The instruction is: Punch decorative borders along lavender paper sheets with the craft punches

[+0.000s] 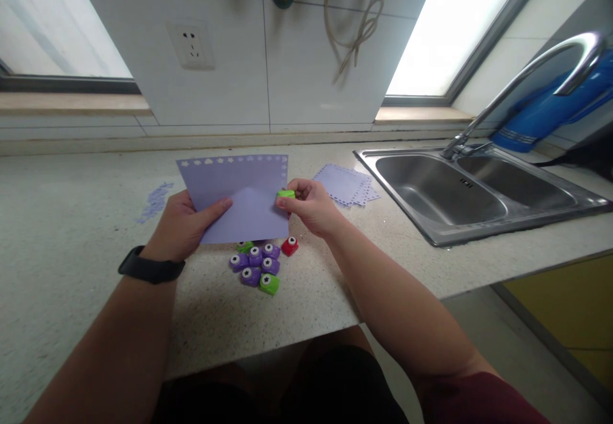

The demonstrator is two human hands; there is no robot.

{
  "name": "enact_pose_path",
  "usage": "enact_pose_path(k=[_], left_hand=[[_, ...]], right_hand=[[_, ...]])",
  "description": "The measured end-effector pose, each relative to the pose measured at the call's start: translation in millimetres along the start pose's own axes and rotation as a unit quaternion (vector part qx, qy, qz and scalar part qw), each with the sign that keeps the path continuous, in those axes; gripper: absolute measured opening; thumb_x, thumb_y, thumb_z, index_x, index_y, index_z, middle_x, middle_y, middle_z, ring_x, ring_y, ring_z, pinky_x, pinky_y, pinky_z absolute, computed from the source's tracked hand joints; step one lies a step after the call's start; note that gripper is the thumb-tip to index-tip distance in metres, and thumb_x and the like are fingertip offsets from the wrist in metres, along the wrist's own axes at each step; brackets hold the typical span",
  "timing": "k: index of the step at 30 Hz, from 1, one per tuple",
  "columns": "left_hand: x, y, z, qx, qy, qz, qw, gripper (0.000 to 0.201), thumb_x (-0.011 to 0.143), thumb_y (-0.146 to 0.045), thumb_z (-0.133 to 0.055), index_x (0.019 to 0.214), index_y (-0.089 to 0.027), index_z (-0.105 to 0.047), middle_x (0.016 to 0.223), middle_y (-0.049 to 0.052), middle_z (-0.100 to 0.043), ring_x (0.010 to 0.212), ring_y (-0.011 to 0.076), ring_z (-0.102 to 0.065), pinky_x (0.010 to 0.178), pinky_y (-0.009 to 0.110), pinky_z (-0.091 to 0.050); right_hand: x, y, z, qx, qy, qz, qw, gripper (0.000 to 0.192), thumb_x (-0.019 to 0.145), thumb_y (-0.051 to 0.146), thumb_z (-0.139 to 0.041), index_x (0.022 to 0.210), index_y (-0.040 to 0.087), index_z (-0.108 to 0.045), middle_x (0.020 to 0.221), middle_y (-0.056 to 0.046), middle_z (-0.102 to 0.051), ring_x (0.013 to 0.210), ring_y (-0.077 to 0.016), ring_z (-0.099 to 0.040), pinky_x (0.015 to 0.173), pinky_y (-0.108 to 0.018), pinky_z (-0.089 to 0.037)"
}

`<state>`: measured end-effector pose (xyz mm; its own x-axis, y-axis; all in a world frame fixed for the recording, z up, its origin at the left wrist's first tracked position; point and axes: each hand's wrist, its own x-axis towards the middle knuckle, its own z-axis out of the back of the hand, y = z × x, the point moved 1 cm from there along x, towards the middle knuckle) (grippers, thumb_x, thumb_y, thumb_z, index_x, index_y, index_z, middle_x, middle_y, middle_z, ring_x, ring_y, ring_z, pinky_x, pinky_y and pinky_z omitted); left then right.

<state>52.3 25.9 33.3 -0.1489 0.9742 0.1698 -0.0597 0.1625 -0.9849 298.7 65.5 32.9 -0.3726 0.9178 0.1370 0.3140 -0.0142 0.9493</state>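
A sheet of purple paper (239, 213) is held up above the counter, with small punched shapes along its top edge and the upper part of its right edge. My left hand (189, 223) grips its left side, the thumb lying across the front. At the right edge my right hand (311, 205) pinches a green craft punch (286, 194), which sits on the paper's edge. Below the sheet lie several purple craft punches (255, 256), a green punch (269, 283) and a red punch (290, 246). Another green punch (244, 246) is partly hidden by the paper.
A stack of purple sheets (342, 184) with punched edges lies right of my right hand, beside the steel sink (431, 235) with its faucet (527, 79). Small purple paper scraps (156, 203) lie left on the counter (71, 251). A blue object (536, 114) stands behind the sink.
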Motion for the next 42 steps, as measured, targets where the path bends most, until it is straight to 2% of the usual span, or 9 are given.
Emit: enact_pose_path(k=[17,26,30,34,42], left_hand=[[-0.3,3.5,2.3,0.0,0.013,0.01,1.0,0.041,0.071,-0.038,-0.09,0.108,-0.023,-0.079,0.108,0.006,-0.078,0.087,0.0207,-0.075,0.076,0.027,-0.062],[1.1,2.4,1.6,-0.007,0.004,0.028,1.0,0.045,0.072,-0.037,-0.089,0.111,-0.018,-0.077,0.11,0.009,-0.077,0.091,0.0246,-0.074,0.08,0.032,-0.061],[4.5,8.4,4.5,-0.039,-0.003,0.01,0.999,0.047,0.071,-0.035,-0.089,0.111,-0.016,-0.077,0.111,0.011,-0.077,0.091,0.0239,-0.074,0.081,0.031,-0.06],[6.0,10.4,4.4,-0.071,-0.011,0.011,0.997,0.052,0.068,-0.036,-0.091,0.113,-0.014,-0.076,0.112,0.013,-0.076,0.09,0.0243,-0.074,0.084,0.035,-0.06],[11.0,15.4,3.0,-0.131,-0.035,0.013,0.991,0.055,0.065,-0.036,-0.093,0.112,-0.012,-0.076,0.11,0.014,-0.077,0.091,0.0256,-0.074,0.087,0.038,-0.059]], right_hand=[[0.8,0.2,-0.2,-0.02,0.0,0.008,1.0,0.044,0.061,0.035,-0.094,0.076,0.015,-0.058,0.067,0.001,-0.064,0.057,-0.0098,-0.06,0.054,-0.024,-0.05],[1.7,-0.6,1.7,-0.002,0.009,-0.002,1.0,0.042,0.063,0.036,-0.093,0.079,0.015,-0.061,0.071,0.0,-0.065,0.06,-0.0103,-0.06,0.057,-0.025,-0.048],[4.7,0.8,9.0,0.011,-0.021,0.03,0.999,0.035,0.074,0.041,-0.087,0.081,0.016,-0.064,0.077,-0.003,-0.068,0.065,-0.0118,-0.062,0.064,-0.027,-0.05],[9.1,1.4,18.6,-0.005,-0.085,0.029,0.996,0.038,0.077,0.049,-0.08,0.083,0.015,-0.064,0.082,-0.006,-0.069,0.067,-0.0137,-0.063,0.066,-0.03,-0.05],[17.3,-9.1,30.9,-0.139,-0.126,0.026,0.982,0.046,0.081,0.059,-0.073,0.095,0.015,-0.07,0.099,-0.008,-0.069,0.092,-0.0182,-0.064,0.079,-0.031,-0.052]])
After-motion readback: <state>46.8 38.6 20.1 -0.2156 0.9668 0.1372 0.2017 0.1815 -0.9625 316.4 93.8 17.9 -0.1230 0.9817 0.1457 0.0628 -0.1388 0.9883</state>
